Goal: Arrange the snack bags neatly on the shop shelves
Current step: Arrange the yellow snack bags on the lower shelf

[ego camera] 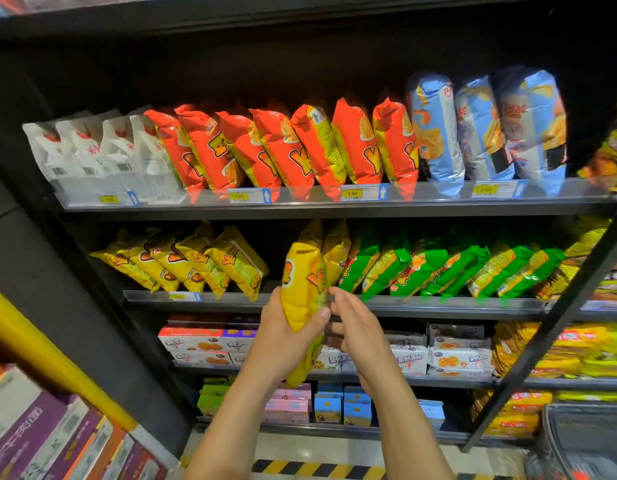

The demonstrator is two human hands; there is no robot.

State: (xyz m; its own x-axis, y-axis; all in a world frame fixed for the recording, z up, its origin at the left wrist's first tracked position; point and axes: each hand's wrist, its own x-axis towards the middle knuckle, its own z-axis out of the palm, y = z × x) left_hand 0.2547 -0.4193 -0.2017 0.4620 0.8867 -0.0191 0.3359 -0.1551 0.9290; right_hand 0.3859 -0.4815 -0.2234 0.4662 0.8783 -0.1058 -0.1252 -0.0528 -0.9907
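My left hand (283, 337) grips a yellow snack bag (302, 289) upright in front of the second shelf (421, 304). My right hand (355, 327) hovers just right of the bag with relaxed fingers, its fingertips close to the bag's edge. Behind the held bag is a gap in the row. Yellow bags (196, 259) lean to the left of the gap, two more yellow bags (336, 251) stand right of it, and green bags (438, 268) follow. On the top shelf (334, 206) stand white bags (103, 150), red bags (283, 147) and blue bags (487, 126).
Lower shelves hold boxed biscuits (203, 344) and small cartons (334, 407). A neighbouring rack with yellow packs (577, 348) stands at the right behind a black diagonal post (542, 341). Purple and white boxes (58, 438) lie bottom left beside a yellow pillar (40, 355).
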